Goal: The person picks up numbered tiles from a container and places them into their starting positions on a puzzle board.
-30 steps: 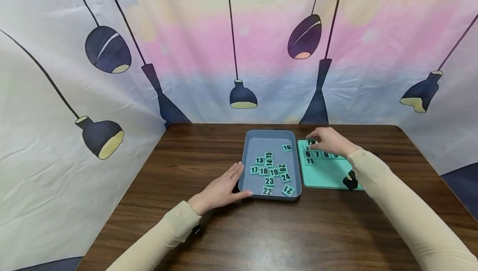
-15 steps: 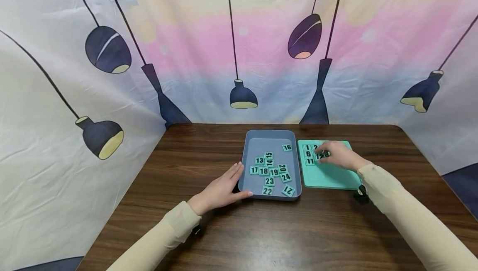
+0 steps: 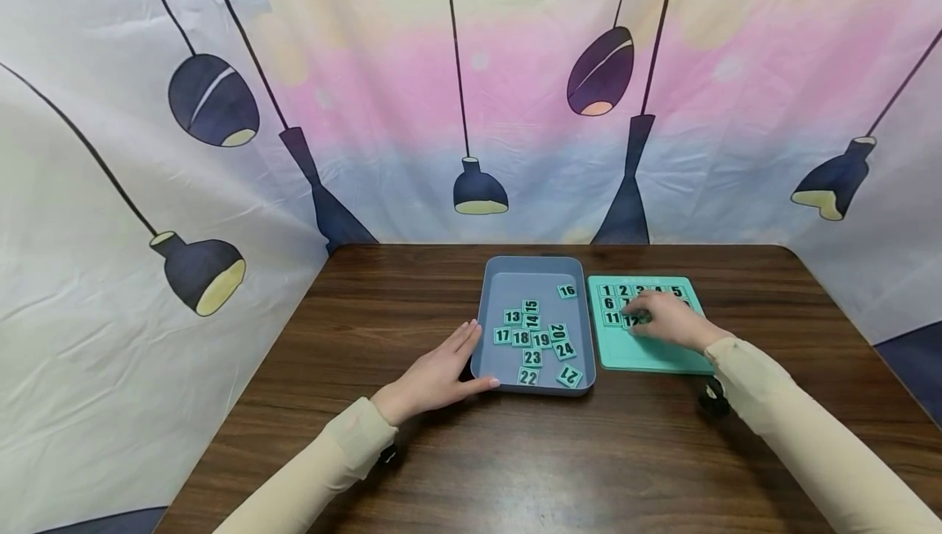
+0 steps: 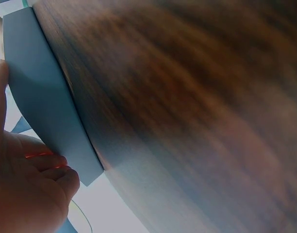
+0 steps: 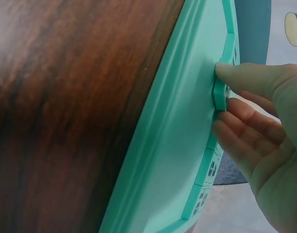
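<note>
In the head view my right hand (image 3: pixel 671 321) pinches the number 12 tile (image 3: pixel 630 322) over the teal board (image 3: pixel 648 356), just right of the 11 tile (image 3: pixel 612 318). The right wrist view has thumb and fingers on the edges of this tile (image 5: pixel 220 95); it sits slightly raised and tilted against the board. Rows of tiles from 1 upward lie above it, some hidden by the hand. My left hand (image 3: pixel 439 370) rests with extended fingers against the left side and near corner of the blue-grey tray (image 3: pixel 508 284). Its outer wall (image 4: pixel 41 87) fills part of the left wrist view.
Loose number tiles, among them the 16 tile (image 3: pixel 566 291) and the 22 tile (image 3: pixel 527 376), lie at mixed angles in the tray. Tray and board stand side by side on the dark wooden table (image 3: pixel 515 460). Behind hangs a cloth (image 3: pixel 397 109) printed with lamps.
My right hand has carried the 12 tile from the board's top left corner down to the spot beside the 11 tile. My left hand and the tray have stayed put.
</note>
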### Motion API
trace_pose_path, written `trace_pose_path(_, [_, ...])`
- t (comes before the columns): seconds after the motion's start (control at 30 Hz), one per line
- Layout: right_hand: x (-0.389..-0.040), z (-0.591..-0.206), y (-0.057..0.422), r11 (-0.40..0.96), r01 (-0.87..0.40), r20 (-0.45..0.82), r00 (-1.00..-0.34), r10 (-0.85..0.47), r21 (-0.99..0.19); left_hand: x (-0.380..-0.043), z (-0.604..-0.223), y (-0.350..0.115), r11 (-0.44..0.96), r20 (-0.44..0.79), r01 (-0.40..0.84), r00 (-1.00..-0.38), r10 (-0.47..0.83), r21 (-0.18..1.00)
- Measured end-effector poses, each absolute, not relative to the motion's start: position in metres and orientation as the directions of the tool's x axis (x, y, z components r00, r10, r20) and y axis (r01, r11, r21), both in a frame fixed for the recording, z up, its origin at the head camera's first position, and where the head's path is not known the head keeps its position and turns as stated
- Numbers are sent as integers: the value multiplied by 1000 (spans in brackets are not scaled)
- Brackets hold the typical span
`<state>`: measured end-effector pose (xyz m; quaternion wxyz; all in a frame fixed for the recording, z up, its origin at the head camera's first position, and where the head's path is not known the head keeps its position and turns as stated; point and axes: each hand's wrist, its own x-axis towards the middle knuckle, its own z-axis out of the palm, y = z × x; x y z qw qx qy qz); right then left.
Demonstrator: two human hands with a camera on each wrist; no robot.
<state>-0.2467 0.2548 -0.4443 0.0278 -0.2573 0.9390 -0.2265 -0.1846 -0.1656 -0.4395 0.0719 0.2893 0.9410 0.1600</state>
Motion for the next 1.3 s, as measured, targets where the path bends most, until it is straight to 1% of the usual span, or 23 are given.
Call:
trace_pose_path(0.53, [-251, -447, 255, 771, -463, 97, -876, -472, -438, -187, -442, -167, 780, -45, 523, -821, 570, 343])
trace_pose_path(0.87, [-254, -436, 253, 774, -436, 66, -886, -460, -459, -187, -443, -167, 781, -44, 523, -821, 569, 340])
trace_pose_path(1.1, [-269, -420, 242, 760, -426, 86, -892, -444, -491, -187, -443, -167, 780, -45, 524, -820, 570, 342])
trace_pose_path(1.3, [-285, -405, 220, 743, -426, 89, -890, -448, -516, -186, -444, -167, 783, -46, 521, -822, 568, 340])
